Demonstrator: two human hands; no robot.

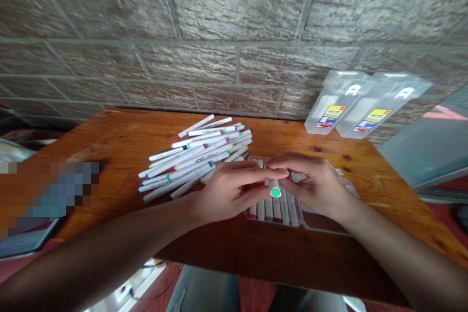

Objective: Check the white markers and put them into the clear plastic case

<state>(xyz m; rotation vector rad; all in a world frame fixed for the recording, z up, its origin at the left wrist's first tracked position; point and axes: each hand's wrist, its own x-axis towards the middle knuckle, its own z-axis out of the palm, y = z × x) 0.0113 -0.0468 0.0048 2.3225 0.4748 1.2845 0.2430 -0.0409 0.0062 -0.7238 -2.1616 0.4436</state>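
Observation:
A white marker (275, 188) with a green end points toward me above an opened clear plastic case (300, 222). My left hand (234, 187) is closed on it, thumb and forefinger pinching its side. From the other side my right hand (316, 180) also closes around the marker, fingertips bent near its far part, which my hands hide. Several white markers (272, 213) lie side by side in the left half of the case, one with a magenta end. Left of my hands is a loose pile of markers (197, 151) with variously coloured ends.
Two clear plastic cases (325, 107) with yellow and blue labels stand at the back right of the wooden table (219, 243), by the brick wall (237, 63). A dark-edged flat device (29, 241), partly blurred out, is at the left. A white power strip (127, 287) lies below the table.

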